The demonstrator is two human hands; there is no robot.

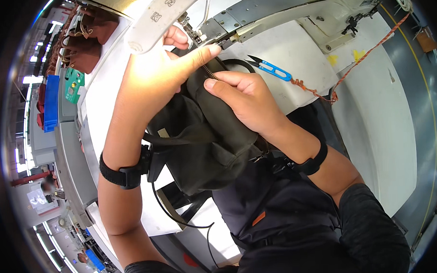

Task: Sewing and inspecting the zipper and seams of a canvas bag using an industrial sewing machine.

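A dark olive-green fabric bag (200,151) with a strap hangs below the sewing machine's needle area (195,36), its upper edge raised toward the presser foot. Along that edge runs a line of zipper teeth (209,72). My right hand (248,99) pinches the bag's edge beside the zipper between thumb and fingers. Just left of the needle area, my left hand (163,66) lies against the bag's top with thumb stretched out and fingers apart. The machine's pale head cover (161,15) hides part of those fingers.
Blue thread snips (273,69) lie on the white machine bed, tied to a twisted orange cord (360,59). Brown bags (87,40) are piled at the far left. A blue bin (52,103) stands below them. A black cable (173,210) hangs near my left arm.
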